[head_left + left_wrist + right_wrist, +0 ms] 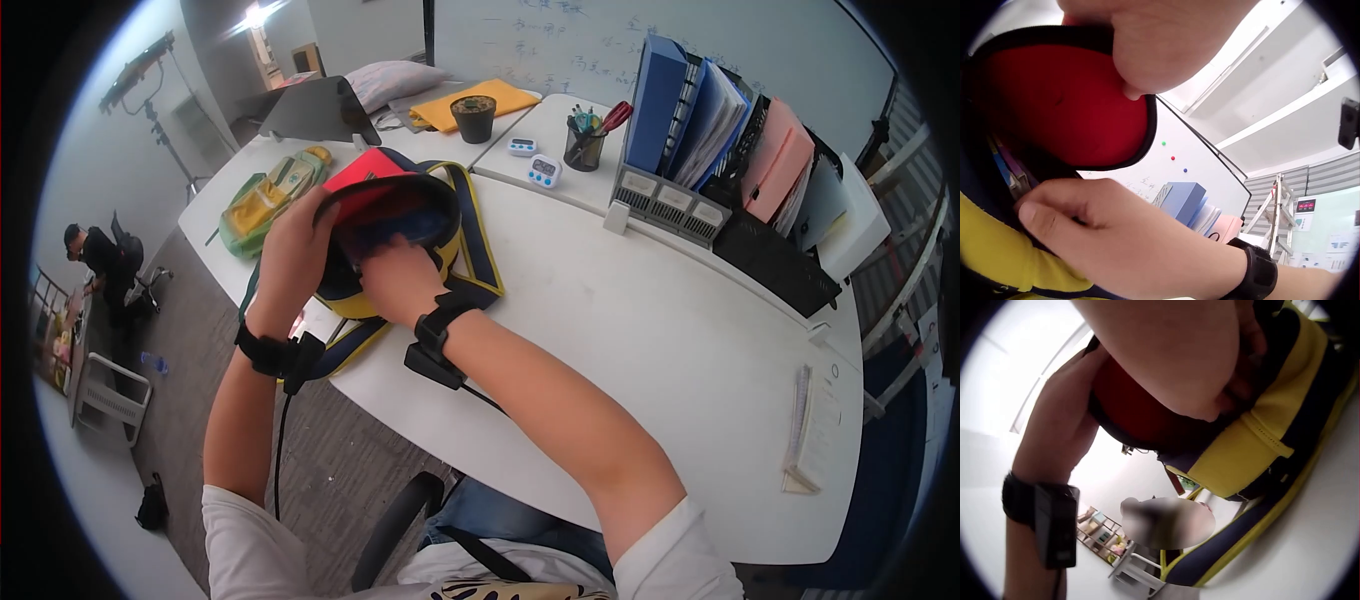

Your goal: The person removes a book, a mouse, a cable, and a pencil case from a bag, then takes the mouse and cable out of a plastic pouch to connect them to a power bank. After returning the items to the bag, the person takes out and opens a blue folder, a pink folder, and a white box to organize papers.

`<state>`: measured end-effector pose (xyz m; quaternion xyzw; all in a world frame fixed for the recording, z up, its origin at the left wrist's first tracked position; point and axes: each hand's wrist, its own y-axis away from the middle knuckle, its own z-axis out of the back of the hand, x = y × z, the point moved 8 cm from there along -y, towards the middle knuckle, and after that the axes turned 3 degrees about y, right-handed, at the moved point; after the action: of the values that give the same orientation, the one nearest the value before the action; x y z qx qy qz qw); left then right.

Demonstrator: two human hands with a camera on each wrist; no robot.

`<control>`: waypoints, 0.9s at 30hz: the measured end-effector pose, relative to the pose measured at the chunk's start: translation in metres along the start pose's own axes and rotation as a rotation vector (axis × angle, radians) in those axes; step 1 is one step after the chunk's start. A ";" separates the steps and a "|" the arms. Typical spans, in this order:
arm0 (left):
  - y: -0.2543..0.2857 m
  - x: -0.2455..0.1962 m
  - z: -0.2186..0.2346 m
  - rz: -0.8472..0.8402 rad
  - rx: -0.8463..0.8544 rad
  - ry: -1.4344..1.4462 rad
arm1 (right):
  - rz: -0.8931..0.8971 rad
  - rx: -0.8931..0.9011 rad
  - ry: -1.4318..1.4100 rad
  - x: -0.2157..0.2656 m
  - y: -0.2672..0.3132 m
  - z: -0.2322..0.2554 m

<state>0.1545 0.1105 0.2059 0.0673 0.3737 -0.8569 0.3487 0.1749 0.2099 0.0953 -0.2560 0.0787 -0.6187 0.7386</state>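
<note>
A bag with a red lining, yellow panels and a navy strap (483, 235) is on the table's left part. The left hand (296, 255) grips the edge of its raised flap (1066, 103). Into the opening reaches the right hand (400, 283), its thumb bent near the rim in the left wrist view, (1116, 237) being that hand's visible middle; its other fingertips are hidden. Thin coloured items (1009, 164) lie inside, close to the right fingers. Blue material (395, 228) shows in the opening in the head view.
Behind the bag are a green and yellow pouch (268, 205), a dark laptop (320, 110) and a potted plant (474, 122). Farther right stand a pen holder (583, 150), small timers (543, 171) and a folder rack (668, 205). A notebook (815, 430) lies at the right.
</note>
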 end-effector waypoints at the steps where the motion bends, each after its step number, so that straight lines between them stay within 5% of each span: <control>1: 0.001 -0.001 -0.001 -0.003 0.005 0.010 | -0.005 0.000 0.002 0.001 0.002 -0.004; 3: 0.003 -0.003 0.001 0.013 0.009 0.008 | -0.075 0.248 -0.058 -0.004 0.008 -0.030; 8: 0.006 -0.002 0.000 0.040 0.039 -0.033 | -0.122 0.283 -0.178 -0.009 0.008 -0.034; 11: 0.010 -0.010 -0.005 -0.024 0.002 -0.076 | -0.235 0.256 -0.241 -0.014 0.011 -0.039; 15: 0.023 -0.004 -0.037 -0.085 0.203 -0.168 | 0.016 -0.085 -0.144 -0.004 0.047 -0.001; 19: 0.052 -0.093 -0.068 -0.237 0.274 -0.088 | -0.037 -0.124 -0.125 -0.043 0.156 0.099; 23: 0.077 -0.176 -0.123 -0.361 0.499 0.223 | -0.486 -0.078 0.017 -0.169 0.321 0.188; 27: 0.113 -0.241 -0.191 -0.391 0.808 0.493 | -0.888 0.010 0.640 -0.215 0.481 0.311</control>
<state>0.3803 0.3197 0.0941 0.3256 0.0894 -0.9408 0.0296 0.6817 0.5524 0.0895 -0.0602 0.1809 -0.9184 0.3467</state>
